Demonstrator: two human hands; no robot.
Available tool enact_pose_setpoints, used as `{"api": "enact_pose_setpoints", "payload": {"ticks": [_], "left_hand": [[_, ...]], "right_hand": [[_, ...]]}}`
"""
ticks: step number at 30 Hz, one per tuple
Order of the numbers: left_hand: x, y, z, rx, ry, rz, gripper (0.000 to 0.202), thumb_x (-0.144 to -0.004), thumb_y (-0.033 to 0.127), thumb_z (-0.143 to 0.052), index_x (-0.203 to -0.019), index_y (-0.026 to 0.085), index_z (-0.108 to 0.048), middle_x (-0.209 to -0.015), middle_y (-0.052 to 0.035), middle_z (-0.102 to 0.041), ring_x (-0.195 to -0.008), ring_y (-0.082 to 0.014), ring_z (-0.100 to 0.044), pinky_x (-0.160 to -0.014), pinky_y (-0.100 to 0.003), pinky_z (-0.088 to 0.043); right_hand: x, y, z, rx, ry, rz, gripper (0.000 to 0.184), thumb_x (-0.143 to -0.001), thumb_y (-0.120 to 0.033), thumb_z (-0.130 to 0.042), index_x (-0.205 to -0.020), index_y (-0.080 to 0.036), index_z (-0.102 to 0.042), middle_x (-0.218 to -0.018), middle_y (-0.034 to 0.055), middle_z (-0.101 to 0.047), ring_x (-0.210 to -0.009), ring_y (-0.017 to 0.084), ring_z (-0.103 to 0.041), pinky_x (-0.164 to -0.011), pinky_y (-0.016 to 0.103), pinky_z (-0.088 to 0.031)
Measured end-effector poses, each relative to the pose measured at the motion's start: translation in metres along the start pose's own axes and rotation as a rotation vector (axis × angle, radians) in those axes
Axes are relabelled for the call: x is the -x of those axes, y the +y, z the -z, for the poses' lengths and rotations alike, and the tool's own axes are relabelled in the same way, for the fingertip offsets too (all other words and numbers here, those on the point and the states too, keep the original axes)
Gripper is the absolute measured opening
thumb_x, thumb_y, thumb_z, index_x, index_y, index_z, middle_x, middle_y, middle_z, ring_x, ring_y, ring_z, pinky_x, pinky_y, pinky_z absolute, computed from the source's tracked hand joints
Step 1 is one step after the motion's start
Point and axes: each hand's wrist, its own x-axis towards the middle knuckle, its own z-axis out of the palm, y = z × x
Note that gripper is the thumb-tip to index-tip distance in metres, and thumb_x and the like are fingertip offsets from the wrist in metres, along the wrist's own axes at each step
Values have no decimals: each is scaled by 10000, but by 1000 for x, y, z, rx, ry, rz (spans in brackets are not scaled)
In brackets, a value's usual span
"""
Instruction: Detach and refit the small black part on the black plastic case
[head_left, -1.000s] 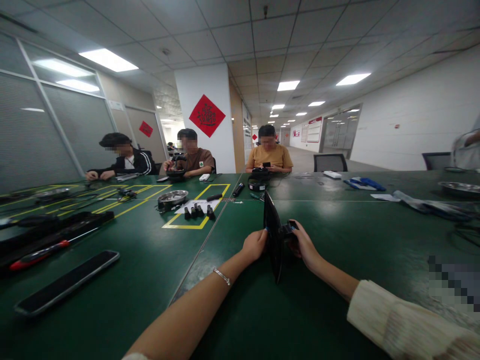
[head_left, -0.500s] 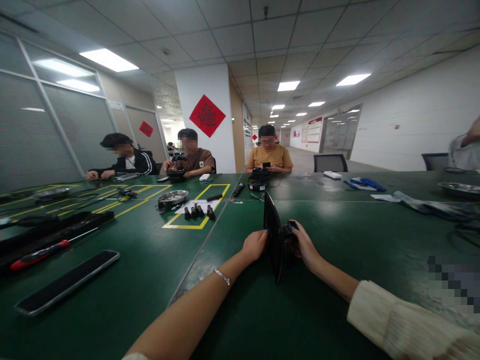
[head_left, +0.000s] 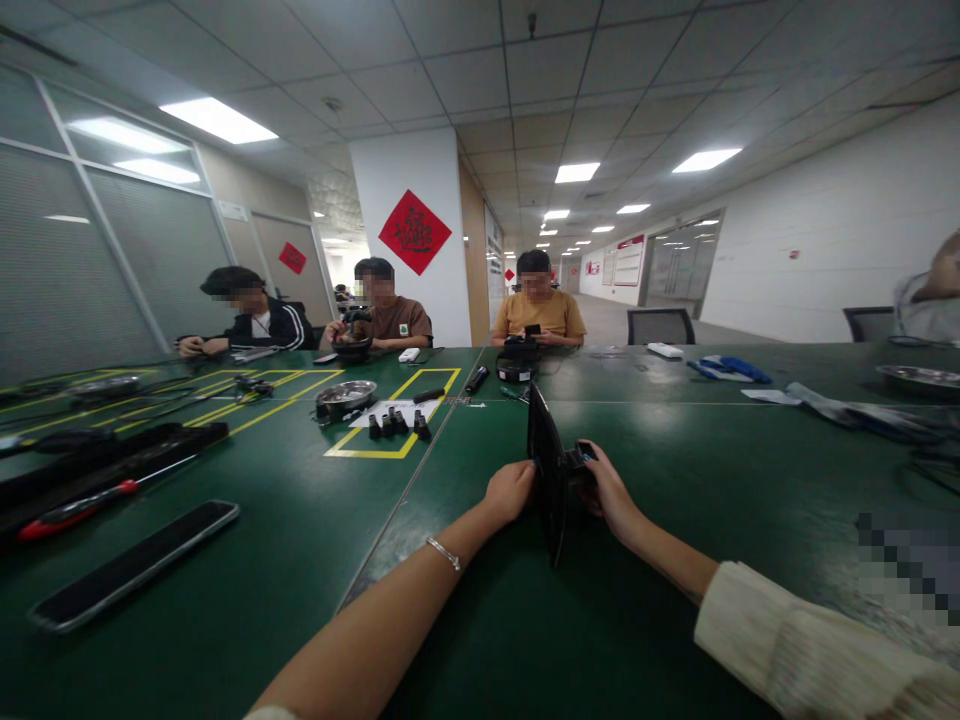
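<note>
A thin black flat panel point(head_left: 549, 470) stands on its edge on the green table point(head_left: 675, 480), seen nearly edge-on. My left hand point(head_left: 510, 490) presses against its left face with the fingers curled. My right hand point(head_left: 604, 485) is on its right side, fingers wrapped round a small black part point(head_left: 577, 458) fixed to the panel.
Left of me lie a long black bar point(head_left: 131, 565), a red-handled screwdriver point(head_left: 75, 510) and black trays. Small black parts point(head_left: 397, 425) and a metal dish point(head_left: 346, 393) sit in a yellow-taped square. Three people sit across the table; another person's arm point(head_left: 937, 285) shows far right.
</note>
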Motion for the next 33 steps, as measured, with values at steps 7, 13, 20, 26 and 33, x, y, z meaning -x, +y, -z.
{"api": "enact_pose_setpoints", "payload": {"ticks": [7,13,20,26,33], "left_hand": [[-1,-2,-2,15,8,24,578,-893,466,-157,-756,150,-621,-642,-48,-611,-690,-185,-574,-611,-253,-397],[0,-1,0,22,-4,-4,537,-894,425,-172,-764,158,-620,-649,-41,-614,-704,-182,-576,-628,-251,-401],[0,1,0,-12,-2,24,538,-898,416,-169,-758,148,-614,-656,-45,-616,-701,-182,-580,-609,-246,-404],[1,-1,0,-52,-2,-31,468,-899,349,-199,-833,155,-619,-746,-45,-646,-762,-179,-589,-659,-244,-417],[3,0,1,-137,17,-83,482,-907,357,-181,-867,151,-615,-855,-69,-662,-825,-189,-597,-715,-258,-423]], "right_hand": [[0,0,0,-3,-5,21,610,-725,-469,-505,-1285,-268,-372,-538,-47,-504,-390,101,-413,-341,159,-185],[-1,2,2,13,-13,27,594,-739,-483,-501,-1281,-273,-379,-541,-44,-510,-396,102,-419,-341,158,-190],[1,0,1,-6,-17,15,600,-739,-475,-498,-1284,-262,-368,-537,-50,-496,-392,102,-424,-337,159,-191],[-1,1,1,-1,-24,20,606,-739,-495,-490,-1283,-263,-357,-545,-49,-502,-385,94,-412,-331,148,-186],[0,3,2,6,-95,79,776,-693,-596,-564,-1325,-254,-271,-527,-66,-483,-367,76,-371,-330,144,-202]]}}
